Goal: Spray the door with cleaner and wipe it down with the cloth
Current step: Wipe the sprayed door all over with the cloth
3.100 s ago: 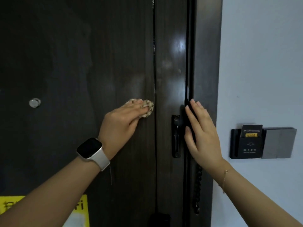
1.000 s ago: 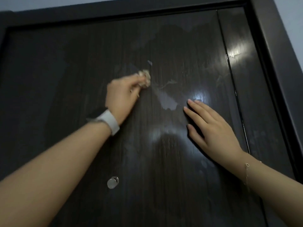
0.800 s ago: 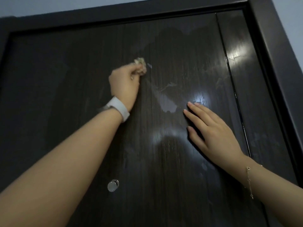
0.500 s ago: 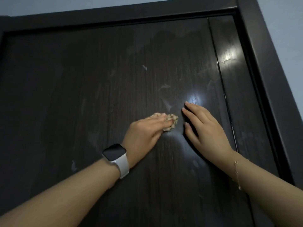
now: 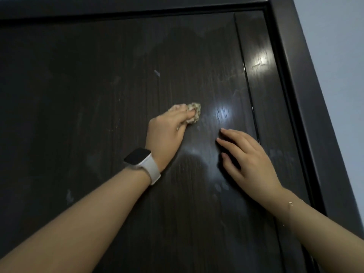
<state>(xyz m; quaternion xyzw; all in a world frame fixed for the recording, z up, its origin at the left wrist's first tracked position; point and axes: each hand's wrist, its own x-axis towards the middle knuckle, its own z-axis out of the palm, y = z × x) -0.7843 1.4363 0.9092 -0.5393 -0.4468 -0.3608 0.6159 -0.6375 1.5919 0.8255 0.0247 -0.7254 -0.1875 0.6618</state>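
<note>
1. The left hand (image 5: 167, 133) is pressing a small crumpled beige cloth (image 5: 194, 113) against the dark wood-grain door (image 5: 98, 95), its fingers (image 5: 180, 112) curled over the wad and gripping it.
2. Compared with half a second ago, the cloth is sitting higher on the panel and farther from the right hand; then it was lying just beside that hand's fingertips, now a gap of bare door is showing between them.
3. The left forearm is reaching up more steeply than before, with the white-strapped smartwatch (image 5: 141, 162) on the wrist turned face-up toward the camera.
4. The right hand (image 5: 248, 160) is resting flat on the door, below and to the right of the cloth, fingers straight and slightly spread, holding nothing; it is staying in roughly the same place on the panel as in the earlier frames.
5. A thin bracelet (image 5: 289, 205) is hanging at the right wrist.
6. Pale streaks and smears are showing across the upper panel, and a bright glare spot (image 5: 221, 113) is shining just right of the cloth.
7. The dark door frame (image 5: 295, 75) is running along the top and right, with a pale wall (image 5: 334, 46) beyond it.
</note>
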